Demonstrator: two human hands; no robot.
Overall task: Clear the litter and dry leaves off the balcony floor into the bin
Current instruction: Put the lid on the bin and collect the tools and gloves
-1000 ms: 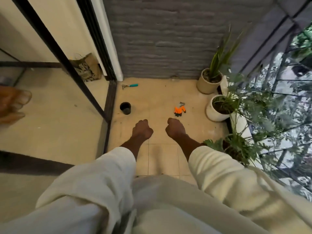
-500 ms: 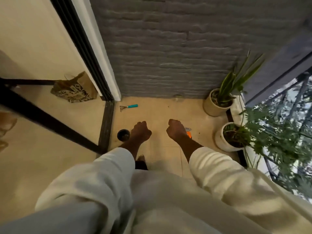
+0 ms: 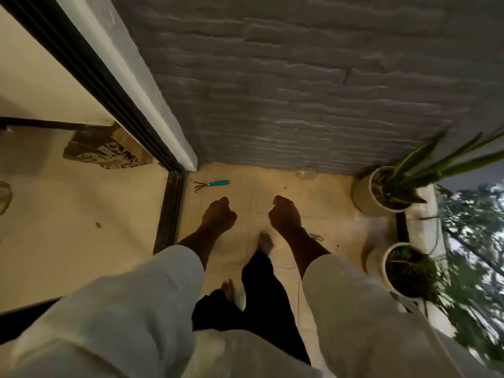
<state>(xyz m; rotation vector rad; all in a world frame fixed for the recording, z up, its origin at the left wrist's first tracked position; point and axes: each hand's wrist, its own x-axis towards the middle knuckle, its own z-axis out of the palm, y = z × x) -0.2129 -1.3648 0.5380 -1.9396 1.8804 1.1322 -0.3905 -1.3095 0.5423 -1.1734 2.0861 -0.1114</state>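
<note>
We stand on the beige tiled balcony floor [image 3: 321, 197], a narrow strip bounded ahead by the grey rough brick wall [image 3: 300, 91], on our left by the black sliding-door frame [image 3: 167, 214], and on our right by two round cream plant pots [image 3: 362, 197] close against the railing side. Open tile lies between door frame and pots. Our left hand [image 3: 218, 215] and right hand [image 3: 285, 214] hover apart over it, both curled into fists, gripping nothing. A small hand rake with a teal handle [image 3: 212, 184] lies near the door corner. A few dark specks of litter [image 3: 338, 245] dot the tiles near the nearer pot; they are too small to make out.
</note>
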